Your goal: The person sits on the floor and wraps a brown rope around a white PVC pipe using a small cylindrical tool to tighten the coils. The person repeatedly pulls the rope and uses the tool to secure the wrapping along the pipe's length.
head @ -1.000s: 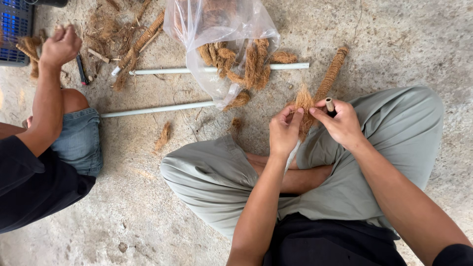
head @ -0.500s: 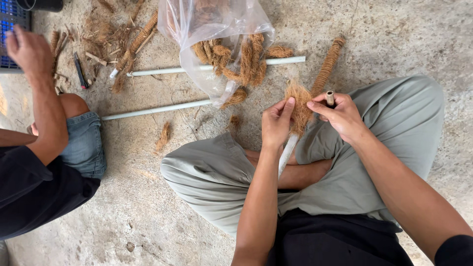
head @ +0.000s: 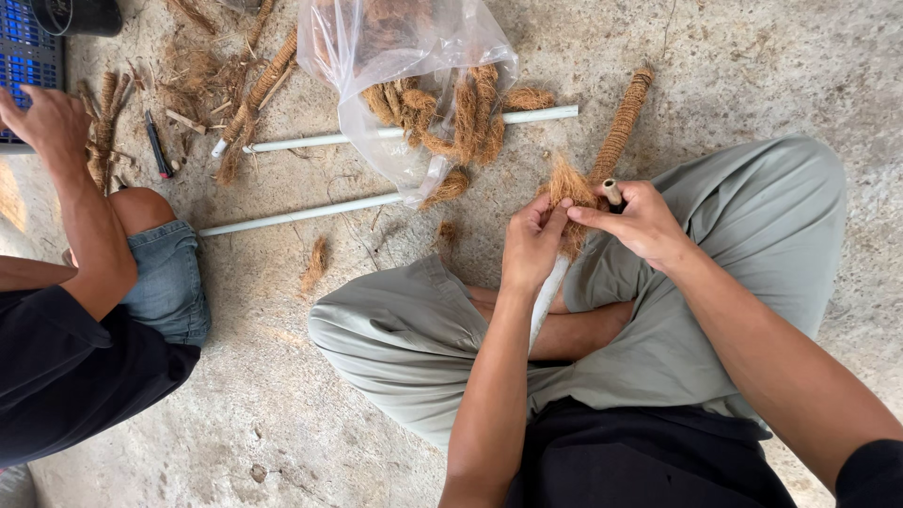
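Note:
I sit cross-legged on a concrete floor. My left hand (head: 532, 243) pinches a tuft of brown coconut fibre (head: 568, 186) against a white pipe (head: 546, 299) that runs down over my lap. My right hand (head: 640, 221) grips the pipe's upper end together with a small white tube tip (head: 611, 191), its fingers meeting the left hand's at the fibre. A pipe wrapped in coir rope (head: 621, 124) lies on the floor just beyond my hands.
A clear plastic bag (head: 395, 66) of coir rolls lies ahead, over two bare white pipes (head: 292, 215). At left a second person in denim shorts (head: 165, 273) reaches a hand (head: 47, 122) toward loose fibre scraps (head: 188, 75) and a blue crate (head: 28, 52).
My hands have shifted slightly up and left, still working the fibre onto the pipe. The other person's hand has dropped from near the crate down toward the fibre scraps.

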